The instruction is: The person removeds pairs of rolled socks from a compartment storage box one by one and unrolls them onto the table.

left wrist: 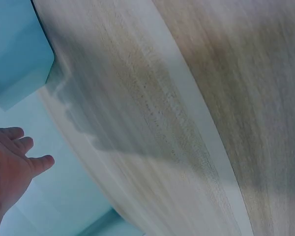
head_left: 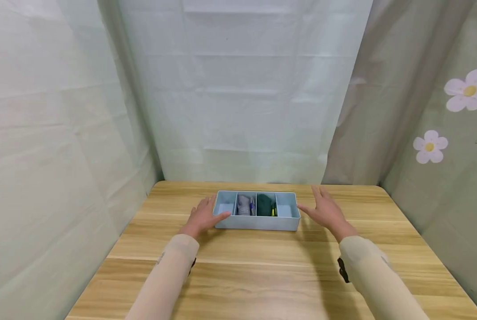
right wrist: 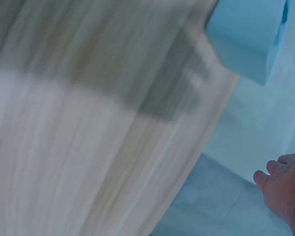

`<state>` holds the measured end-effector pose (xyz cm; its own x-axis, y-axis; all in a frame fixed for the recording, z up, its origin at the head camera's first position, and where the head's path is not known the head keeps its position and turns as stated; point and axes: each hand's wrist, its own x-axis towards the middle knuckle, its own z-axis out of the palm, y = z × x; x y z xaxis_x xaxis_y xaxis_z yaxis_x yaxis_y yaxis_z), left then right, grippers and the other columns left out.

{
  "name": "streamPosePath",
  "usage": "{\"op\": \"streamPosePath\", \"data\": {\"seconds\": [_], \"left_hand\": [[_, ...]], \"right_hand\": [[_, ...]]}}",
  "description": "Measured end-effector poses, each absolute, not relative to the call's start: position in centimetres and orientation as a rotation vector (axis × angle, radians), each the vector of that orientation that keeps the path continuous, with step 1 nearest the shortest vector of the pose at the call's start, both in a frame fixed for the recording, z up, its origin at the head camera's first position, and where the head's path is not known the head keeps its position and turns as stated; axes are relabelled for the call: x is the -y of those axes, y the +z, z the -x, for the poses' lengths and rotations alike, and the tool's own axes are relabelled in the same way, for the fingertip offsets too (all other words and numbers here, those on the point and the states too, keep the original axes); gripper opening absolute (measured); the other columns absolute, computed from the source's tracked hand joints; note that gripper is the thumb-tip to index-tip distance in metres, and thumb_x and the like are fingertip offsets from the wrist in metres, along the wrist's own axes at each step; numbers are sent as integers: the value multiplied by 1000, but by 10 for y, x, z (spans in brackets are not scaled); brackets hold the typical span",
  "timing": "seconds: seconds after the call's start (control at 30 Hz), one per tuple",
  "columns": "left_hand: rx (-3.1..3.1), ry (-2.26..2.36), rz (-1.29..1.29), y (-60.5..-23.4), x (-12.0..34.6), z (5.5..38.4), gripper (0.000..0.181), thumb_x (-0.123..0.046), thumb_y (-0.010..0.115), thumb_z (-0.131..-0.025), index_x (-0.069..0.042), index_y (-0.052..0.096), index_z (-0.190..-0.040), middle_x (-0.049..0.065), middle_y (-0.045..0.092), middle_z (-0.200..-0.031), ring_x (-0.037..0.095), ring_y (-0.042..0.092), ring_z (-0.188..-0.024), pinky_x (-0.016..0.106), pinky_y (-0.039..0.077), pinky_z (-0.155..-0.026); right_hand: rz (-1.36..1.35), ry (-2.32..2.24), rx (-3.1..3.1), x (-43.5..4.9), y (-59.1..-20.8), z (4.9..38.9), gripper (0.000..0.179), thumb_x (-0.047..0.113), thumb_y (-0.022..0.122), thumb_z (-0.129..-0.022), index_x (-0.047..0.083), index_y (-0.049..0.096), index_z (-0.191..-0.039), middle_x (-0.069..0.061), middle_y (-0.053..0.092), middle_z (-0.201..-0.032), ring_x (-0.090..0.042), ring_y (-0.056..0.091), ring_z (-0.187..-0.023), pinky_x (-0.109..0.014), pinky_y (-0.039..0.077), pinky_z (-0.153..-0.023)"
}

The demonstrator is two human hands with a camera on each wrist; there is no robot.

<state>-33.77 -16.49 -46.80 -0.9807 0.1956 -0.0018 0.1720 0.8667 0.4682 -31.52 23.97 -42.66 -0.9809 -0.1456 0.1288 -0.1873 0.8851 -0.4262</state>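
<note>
A light blue divided organizer box (head_left: 258,223) stands near the back of the table. One middle compartment holds a grey rolled cloth item (head_left: 244,205) beside a slim blue-and-white item (head_left: 252,206). A dark green cloth item (head_left: 264,205) fills most of another, with a slim yellow-and-dark item (head_left: 274,210) next to it. My left hand (head_left: 203,216), fingers spread, is at the box's left end, its thumb by the front corner. At the right end my right hand (head_left: 325,210) reaches forward with extended fingers. Whether either hand touches the box cannot be told.
The wood-grain table (head_left: 246,275) stretches out before me. Behind it hangs a pale curtain (head_left: 246,98), with another pale sheet (head_left: 50,142) on the left and a flowered one (head_left: 454,186) on the right. Both end compartments show bare floors.
</note>
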Motion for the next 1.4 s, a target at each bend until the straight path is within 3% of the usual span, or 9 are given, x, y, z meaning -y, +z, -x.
{"op": "streamPosePath", "data": {"seconds": [0.27, 0.6, 0.93, 1.4], "left_hand": [[-2934, 774, -290, -465, 161, 336, 94, -60, 54, -94, -4, 16, -158, 24, 24, -159, 42, 19, -146, 66, 14, -113], [-2872, 901, -265, -465, 156, 335, 88, -49, 58, -97, -1, 16, -158, 26, 21, -159, 42, 19, -147, 56, 19, -116], [-2849, 895, -249, -465, 156, 336, 92, -54, 58, -96, -4, 13, -159, 26, 21, -159, 43, 18, -147, 58, 19, -116], [-2827, 971, -219, -465, 154, 333, 91, -49, 61, -96, -5, 14, -159, 22, 22, -160, 41, 21, -146, 55, 20, -116]], "right_hand": [[-281, 866, 2978, -208, -415, 322, 93, 48, 61, -96, -6, 13, -155, -31, 14, -159, -47, 16, -145, -62, 19, -113], [-252, 987, 2980, -170, -414, 327, 86, 40, 62, -98, -3, 17, -156, -25, 19, -160, -43, 19, -146, -57, 21, -115], [-145, 1241, 2920, -139, -427, 323, 82, 36, 65, -97, 3, 20, -157, -20, 23, -160, -41, 22, -146, -59, 24, -113], [-14, 1382, 2789, -108, -442, 326, 79, 38, 65, -96, 5, 26, -157, -20, 31, -157, -40, 29, -143, -58, 31, -110]]}}
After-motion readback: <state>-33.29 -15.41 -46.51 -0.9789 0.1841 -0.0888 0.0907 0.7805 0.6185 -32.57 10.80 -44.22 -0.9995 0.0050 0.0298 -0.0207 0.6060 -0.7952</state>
